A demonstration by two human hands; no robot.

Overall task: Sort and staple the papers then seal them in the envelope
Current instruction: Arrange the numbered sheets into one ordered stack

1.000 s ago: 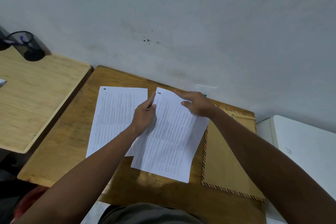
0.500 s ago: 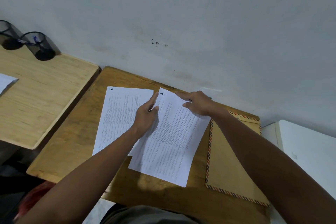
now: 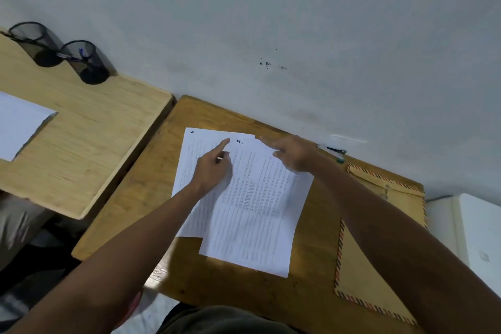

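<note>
Two printed sheets lie on the brown wooden desk (image 3: 311, 295). The top sheet (image 3: 257, 214) partly overlaps the lower sheet (image 3: 193, 160) to its left. My left hand (image 3: 214, 168) is at the top sheet's left edge, index finger stretched along it, thumb and other fingers curled at the edge. My right hand (image 3: 292, 153) rests flat on the top sheet's upper right corner with straight fingers. A brown envelope (image 3: 379, 252) with a striped border lies to the right, partly under my right forearm.
A small dark and teal object (image 3: 337, 153) lies by the wall behind the envelope. A lighter desk (image 3: 89, 138) on the left carries two black mesh pen cups (image 3: 86, 62) and a white sheet (image 3: 19, 125). A white surface (image 3: 479, 236) adjoins the right.
The top sheet has slid left over the lower sheet and lies flatter. My right hand's fingers have straightened on it. The camera has panned, showing more of the left desk.
</note>
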